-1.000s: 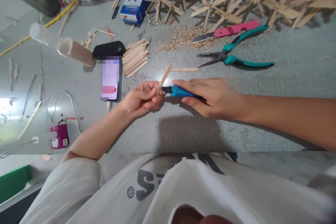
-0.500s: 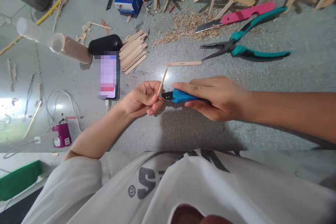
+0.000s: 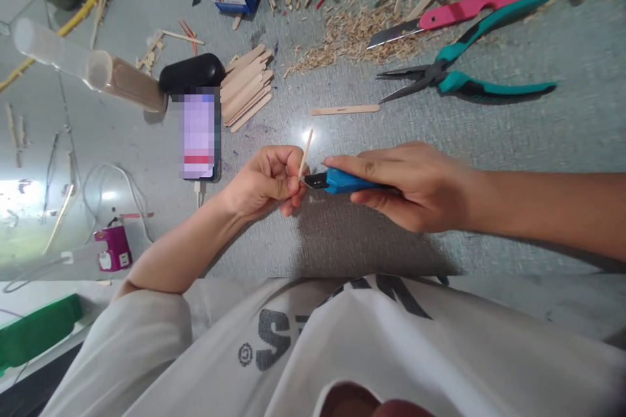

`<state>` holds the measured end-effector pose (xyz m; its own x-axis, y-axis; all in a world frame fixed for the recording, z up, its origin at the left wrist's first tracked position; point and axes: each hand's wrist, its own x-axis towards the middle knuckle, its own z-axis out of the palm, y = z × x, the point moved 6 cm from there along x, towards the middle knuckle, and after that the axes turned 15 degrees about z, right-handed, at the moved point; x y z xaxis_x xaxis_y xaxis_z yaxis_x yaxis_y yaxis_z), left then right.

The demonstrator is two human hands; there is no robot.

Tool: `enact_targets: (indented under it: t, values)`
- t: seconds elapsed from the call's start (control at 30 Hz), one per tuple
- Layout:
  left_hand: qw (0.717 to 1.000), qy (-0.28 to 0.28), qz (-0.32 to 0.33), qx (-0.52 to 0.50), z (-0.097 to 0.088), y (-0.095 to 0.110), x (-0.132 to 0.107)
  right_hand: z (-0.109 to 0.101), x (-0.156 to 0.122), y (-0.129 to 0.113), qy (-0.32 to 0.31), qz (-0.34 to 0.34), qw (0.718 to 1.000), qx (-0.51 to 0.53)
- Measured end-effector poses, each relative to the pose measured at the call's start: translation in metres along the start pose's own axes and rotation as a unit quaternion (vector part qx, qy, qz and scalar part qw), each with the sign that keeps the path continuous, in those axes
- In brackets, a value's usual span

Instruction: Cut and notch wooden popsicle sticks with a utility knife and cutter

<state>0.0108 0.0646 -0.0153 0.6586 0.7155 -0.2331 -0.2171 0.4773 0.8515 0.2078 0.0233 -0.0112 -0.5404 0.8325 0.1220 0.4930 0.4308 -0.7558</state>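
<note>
- Grey, textured surface [image 3: 264,244] spread beneath both hands, with wood shavings [image 3: 349,39], a pink-handled knife [image 3: 472,5] and teal-handled pliers [image 3: 436,73] (their jaws apart) on its far side.
- Slim wooden stick [image 3: 306,153] rose from the fingertips of the left hand [image 3: 268,182]; its lower end sat at the thumb and forefinger, and its upper part stood clear of them, leaning slightly right.
- Pale and straight, the stick was seen almost edge-on, its gripped end partly hidden.
- Left thumb and forefinger pinched it tightly, the other fingers curled close below.
- Fingers of the right hand [image 3: 425,189] were wrapped around a blue-handled cutter [image 3: 355,181], forefinger stretched along its far side; the dark nose came right up to the stick's lower end, though how far the blade bit could not be told.
- Another flat stick [image 3: 345,109] lay beyond the hands, near the pliers' tips.
</note>
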Motion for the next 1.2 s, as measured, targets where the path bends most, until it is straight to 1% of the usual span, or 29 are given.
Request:
enact_targets:
  t: [0.1, 0.17, 0.27, 0.37, 0.47, 0.6, 0.73, 0.87, 0.93, 1.03, 1.2]
  values:
    - [0.998, 0.040, 0.024, 0.035, -0.006, 0.002, -0.001, -0.002, 0.001, -0.001, 0.006, 0.011, 1.000, -0.003]
    - [0.994, 0.063, 0.056, 0.066, -0.009, 0.005, 0.000, -0.004, 0.002, 0.000, 0.006, 0.022, 1.000, -0.004]
    - [0.986, 0.082, 0.107, 0.094, -0.011, 0.008, 0.002, -0.007, 0.006, 0.005, 0.006, 0.044, 0.999, -0.018]
    - [0.981, 0.101, 0.130, 0.102, -0.011, 0.006, 0.002, -0.011, 0.010, 0.011, 0.010, 0.046, 0.998, -0.051]
    - [0.978, 0.113, 0.142, 0.108, -0.009, 0.006, 0.002, -0.013, 0.012, 0.015, 0.011, 0.030, 0.997, -0.073]
    - [0.973, 0.130, 0.155, 0.111, -0.004, 0.009, 0.000, -0.017, 0.011, 0.017, 0.035, 0.001, 0.994, -0.099]
    - [0.960, 0.163, 0.190, 0.126, -0.002, 0.014, -0.002, -0.018, 0.009, 0.015, 0.033, -0.016, 0.990, -0.140]
    - [0.944, 0.199, 0.213, 0.156, -0.003, 0.016, -0.005, -0.018, 0.008, 0.014, 0.030, -0.006, 0.989, -0.144]
    - [0.941, 0.205, 0.222, 0.155, -0.003, 0.017, -0.006, -0.018, 0.008, 0.014, 0.030, 0.002, 0.990, -0.140]
    - [0.940, 0.203, 0.231, 0.146, -0.004, 0.016, -0.006, -0.018, 0.008, 0.013, 0.040, -0.004, 0.991, -0.131]
    - [0.944, 0.170, 0.248, 0.132, -0.007, 0.011, -0.003, -0.022, 0.009, 0.004, 0.083, -0.063, 0.985, -0.138]
